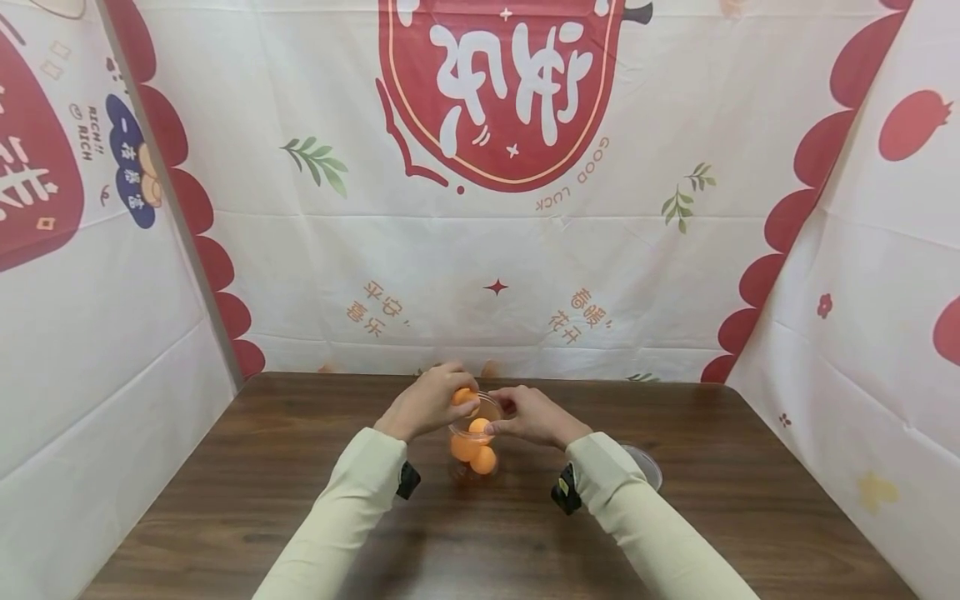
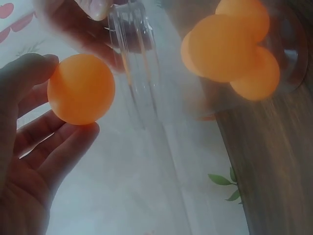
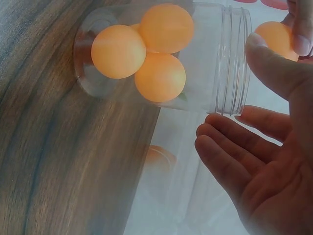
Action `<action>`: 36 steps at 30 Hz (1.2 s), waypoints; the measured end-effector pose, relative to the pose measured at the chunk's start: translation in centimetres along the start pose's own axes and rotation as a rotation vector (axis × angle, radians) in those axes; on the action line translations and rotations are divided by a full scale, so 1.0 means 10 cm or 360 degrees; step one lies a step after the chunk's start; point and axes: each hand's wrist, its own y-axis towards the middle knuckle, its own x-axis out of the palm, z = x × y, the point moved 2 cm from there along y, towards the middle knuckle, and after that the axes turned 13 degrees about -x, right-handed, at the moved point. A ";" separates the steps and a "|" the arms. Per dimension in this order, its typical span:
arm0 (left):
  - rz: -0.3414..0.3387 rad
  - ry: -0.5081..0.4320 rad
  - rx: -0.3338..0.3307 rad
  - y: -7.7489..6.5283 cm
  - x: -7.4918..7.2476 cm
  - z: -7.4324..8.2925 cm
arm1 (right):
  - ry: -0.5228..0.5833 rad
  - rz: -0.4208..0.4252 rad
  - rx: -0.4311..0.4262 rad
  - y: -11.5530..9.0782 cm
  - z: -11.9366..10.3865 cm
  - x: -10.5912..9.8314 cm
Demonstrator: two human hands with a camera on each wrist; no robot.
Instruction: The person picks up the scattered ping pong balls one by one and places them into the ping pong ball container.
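Note:
In the head view, a clear plastic jar (image 1: 452,471) stands upright on the table with several orange ping-pong balls (image 1: 483,460) inside. My left hand (image 1: 427,402) pinches another orange ping-pong ball (image 2: 81,89) between thumb and fingertips, right beside the jar's open mouth. On the jar's other side, my right hand (image 1: 538,416) holds the threaded neck (image 3: 232,63), thumb at the rim and fingers along the side. Inside the jar, the balls (image 3: 118,52) lie piled toward the bottom in the right wrist view.
A round, clear lid (image 1: 647,468) lies on the brown wooden table (image 1: 300,500), partly hidden by the right sleeve (image 1: 611,467). Printed white cloth (image 1: 480,250) hangs behind the table and along both sides.

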 end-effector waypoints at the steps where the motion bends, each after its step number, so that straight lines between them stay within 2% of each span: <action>1: -0.0002 -0.0003 -0.0001 0.00 0.00 0.00 | -0.0002 0.0002 0.0003 0.00 0.00 0.00; 8: -0.0012 -0.0033 -0.0007 0.00 0.04 0.00 | -0.0008 0.0005 -0.0009 0.00 0.01 0.01; 18: -0.0013 0.0022 -0.0018 -0.01 0.12 -0.02 | 0.0003 0.0010 -0.0034 0.00 0.00 0.01; 30: -0.0115 0.0074 -0.0055 -0.02 0.19 -0.05 | 0.0006 0.0032 -0.0049 -0.02 0.00 0.00; 36: -0.0116 0.0100 -0.0067 -0.02 0.21 -0.06 | -0.0008 0.0032 -0.0069 -0.02 0.03 0.02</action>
